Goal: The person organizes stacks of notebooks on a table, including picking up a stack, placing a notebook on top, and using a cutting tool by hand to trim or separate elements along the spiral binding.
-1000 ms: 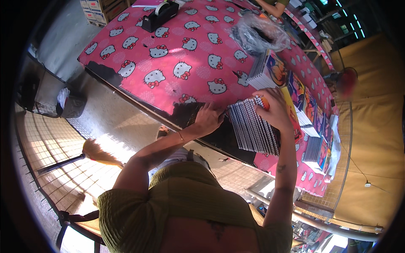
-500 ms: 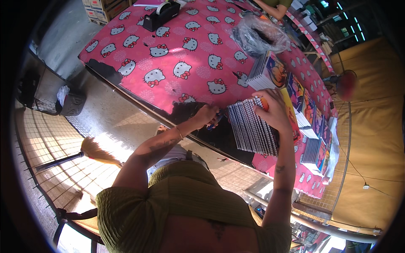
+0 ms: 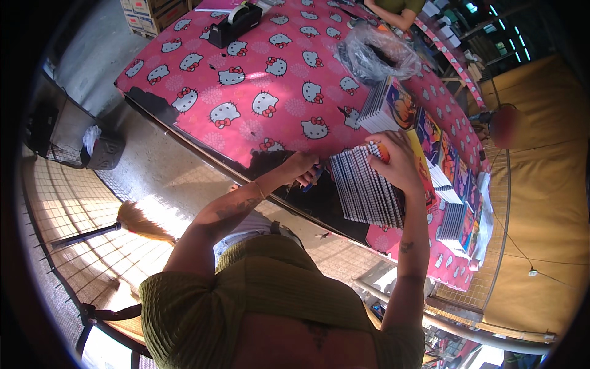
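A fanned stack of thin notebooks (image 3: 362,187) lies near the front edge of a table covered in pink cartoon-cat cloth (image 3: 258,86). My right hand (image 3: 396,160) rests on the top of that stack, fingers spread over its far end. My left hand (image 3: 302,169) is curled beside the stack's left side, gripping a small dark blue object (image 3: 312,178), over a black patch of the table (image 3: 307,203).
More stacks of colourful notebooks (image 3: 430,141) run along the table to the right. A clear plastic bag (image 3: 378,52) and a black tape dispenser (image 3: 236,24) sit farther back. Another person's arm (image 3: 393,9) shows at the far edge. A broom (image 3: 132,221) lies on the floor.
My left hand has slid right along the table edge, closer to the notebook stack. My right hand stays on the stack.
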`<state>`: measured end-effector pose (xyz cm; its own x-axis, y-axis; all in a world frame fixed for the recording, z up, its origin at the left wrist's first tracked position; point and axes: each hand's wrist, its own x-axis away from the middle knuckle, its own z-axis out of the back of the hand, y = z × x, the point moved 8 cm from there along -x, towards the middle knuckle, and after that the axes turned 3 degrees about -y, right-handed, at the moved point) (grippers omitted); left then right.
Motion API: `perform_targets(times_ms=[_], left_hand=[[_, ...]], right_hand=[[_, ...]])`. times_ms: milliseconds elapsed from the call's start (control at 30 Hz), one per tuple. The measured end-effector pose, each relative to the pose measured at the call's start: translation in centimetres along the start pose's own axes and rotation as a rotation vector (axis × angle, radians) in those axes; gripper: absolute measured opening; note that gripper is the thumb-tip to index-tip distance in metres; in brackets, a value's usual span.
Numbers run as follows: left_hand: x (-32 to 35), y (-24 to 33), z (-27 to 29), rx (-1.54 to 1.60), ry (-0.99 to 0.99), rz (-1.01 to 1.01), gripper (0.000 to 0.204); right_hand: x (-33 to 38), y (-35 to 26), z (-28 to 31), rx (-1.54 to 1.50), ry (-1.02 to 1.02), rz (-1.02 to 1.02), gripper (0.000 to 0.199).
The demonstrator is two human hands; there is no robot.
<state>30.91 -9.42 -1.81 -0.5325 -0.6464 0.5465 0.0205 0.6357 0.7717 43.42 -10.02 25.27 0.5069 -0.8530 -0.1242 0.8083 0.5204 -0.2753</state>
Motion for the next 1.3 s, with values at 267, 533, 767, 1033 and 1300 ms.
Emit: perform_targets(times_ms=[267, 533, 767, 1033, 1300], left_hand=[[1.5, 3.3, -1.9, -1.026, 0.413, -0.772, 0.025], [-1.2, -0.6, 0.2, -0.12, -0.013, 0.031, 0.03], [-1.4, -0.4, -0.1, -0.019, -0.019, -0.023, 0.03], [0.6, 3.7, -1.2, -1.006, 0.286, -0.5, 0.029], [1.5, 5.5, -1.7, -1.171, 0.134, -0.264, 0.034]], right_hand=[[0.0, -0.1, 0.1, 0.006, 0.009, 0.002, 0.034], [0.0, 0.0, 0.1, 0.004, 0.017, 0.004, 0.032], [0.2, 0.3, 0.0, 0.01, 0.007, -0.007, 0.033], [0.0, -0.1, 0.2, 0.002, -0.006, -0.025, 0.033], [0.7, 1.3, 1.9, -0.333, 0.159, -0.049, 0.037]])
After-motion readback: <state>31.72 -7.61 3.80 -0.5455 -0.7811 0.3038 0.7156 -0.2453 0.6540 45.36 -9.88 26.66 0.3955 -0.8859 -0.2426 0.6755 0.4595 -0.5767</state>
